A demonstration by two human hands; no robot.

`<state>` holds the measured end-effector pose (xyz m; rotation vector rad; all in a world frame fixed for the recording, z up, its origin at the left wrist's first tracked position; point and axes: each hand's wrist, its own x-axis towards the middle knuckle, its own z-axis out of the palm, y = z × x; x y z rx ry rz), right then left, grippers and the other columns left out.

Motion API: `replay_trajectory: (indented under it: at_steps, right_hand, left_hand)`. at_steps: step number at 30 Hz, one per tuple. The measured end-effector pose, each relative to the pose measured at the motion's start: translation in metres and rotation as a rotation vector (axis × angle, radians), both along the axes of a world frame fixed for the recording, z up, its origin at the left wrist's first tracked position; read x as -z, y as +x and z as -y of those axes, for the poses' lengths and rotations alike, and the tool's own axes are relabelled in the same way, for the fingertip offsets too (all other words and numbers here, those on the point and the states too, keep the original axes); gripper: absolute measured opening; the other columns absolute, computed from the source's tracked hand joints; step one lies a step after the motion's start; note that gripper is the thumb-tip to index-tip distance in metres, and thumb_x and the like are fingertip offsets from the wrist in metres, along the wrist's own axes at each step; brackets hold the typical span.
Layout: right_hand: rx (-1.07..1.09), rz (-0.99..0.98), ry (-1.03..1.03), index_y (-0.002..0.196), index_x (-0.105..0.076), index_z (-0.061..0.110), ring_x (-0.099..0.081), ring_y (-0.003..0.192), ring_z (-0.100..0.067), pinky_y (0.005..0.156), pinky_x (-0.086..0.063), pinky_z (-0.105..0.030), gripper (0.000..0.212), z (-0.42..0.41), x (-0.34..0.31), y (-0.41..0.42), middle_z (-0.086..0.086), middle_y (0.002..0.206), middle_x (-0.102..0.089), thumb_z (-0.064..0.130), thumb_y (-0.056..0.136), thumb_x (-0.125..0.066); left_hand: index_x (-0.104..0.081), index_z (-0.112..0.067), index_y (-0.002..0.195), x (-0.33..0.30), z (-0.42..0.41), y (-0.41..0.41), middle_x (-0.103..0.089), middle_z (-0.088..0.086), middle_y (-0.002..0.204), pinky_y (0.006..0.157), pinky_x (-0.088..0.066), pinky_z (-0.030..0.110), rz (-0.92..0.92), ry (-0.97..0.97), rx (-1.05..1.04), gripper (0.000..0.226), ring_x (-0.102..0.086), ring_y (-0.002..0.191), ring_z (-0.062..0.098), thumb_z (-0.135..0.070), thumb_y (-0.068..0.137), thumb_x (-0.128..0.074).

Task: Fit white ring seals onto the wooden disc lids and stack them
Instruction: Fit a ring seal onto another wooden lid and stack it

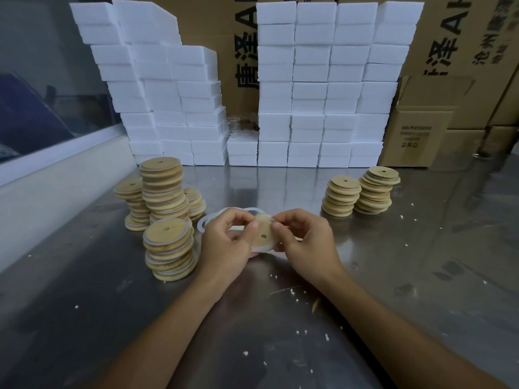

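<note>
1. Lid [263, 233] sits between both hands above the metal table [393, 262], tilted on edge so its flat face, with a small dark hole near the middle, turns toward the camera.
2. Its seal [262, 249] shows as a white band along the lower rim of the lid; whether it is seated all the way round cannot be told, since fingers cover the top edge.
3. Left hand [227, 238] grips the lid from the left: fingers curled behind it, thumb pressing on the front face near the upper left rim.
4. Right hand [304, 238] grips from the right, thumb and forefinger pinching the upper rim, the other fingers curled behind.
5. Both hands are equally near the lid; it lies straight ahead of the person, on the centre line.
6. Loose rings [202, 222] lie flat on the table just beyond the left hand, partly hidden by it.
7. Sealed stack [168, 248], with white bands between its discs, stands just left of the left hand; taller stacks [163, 189] rise behind it.
8. Bare stacks [362, 193] stand well apart to the right, past the right hand.
9. Judgement: the fitting step is in hand, and the finished lid would most likely go left, so the left hand is better placed to set it down.
</note>
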<state>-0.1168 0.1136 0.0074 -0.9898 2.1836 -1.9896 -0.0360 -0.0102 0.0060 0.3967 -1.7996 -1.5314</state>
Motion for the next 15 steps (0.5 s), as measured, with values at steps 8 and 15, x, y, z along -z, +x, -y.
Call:
replay_trajectory:
  at_steps: [8,15]
  right_hand:
    - [0.046,0.004,-0.101,0.081,-0.065,0.015,-0.072,0.073,-0.02,0.063,-0.062,-0.039,0.01,0.0038,-0.0027,0.0029,0.0,0.08,-0.072,0.014,0.089,-0.072]
    - [-0.134,0.343,-0.195,0.077,-0.065,0.001,-0.069,0.066,-0.02,0.073,-0.062,-0.034,0.013,-0.0035,-0.0073,-0.0048,-0.01,0.069,-0.072,0.0,0.089,-0.067]
  left_hand:
    - [-0.063,-0.016,0.073,-0.0041,0.0015,-0.0008,-0.07,-0.011,0.073,0.053,-0.058,0.029,-0.116,0.023,-0.044,0.024,-0.072,0.07,0.009,0.003,0.086,-0.067]
    - [-0.062,-0.009,0.074,-0.0062,0.0025,-0.0004,-0.071,-0.006,0.075,0.055,-0.058,0.032,-0.122,0.073,-0.011,0.019,-0.073,0.074,0.013,0.004,0.086,-0.067]
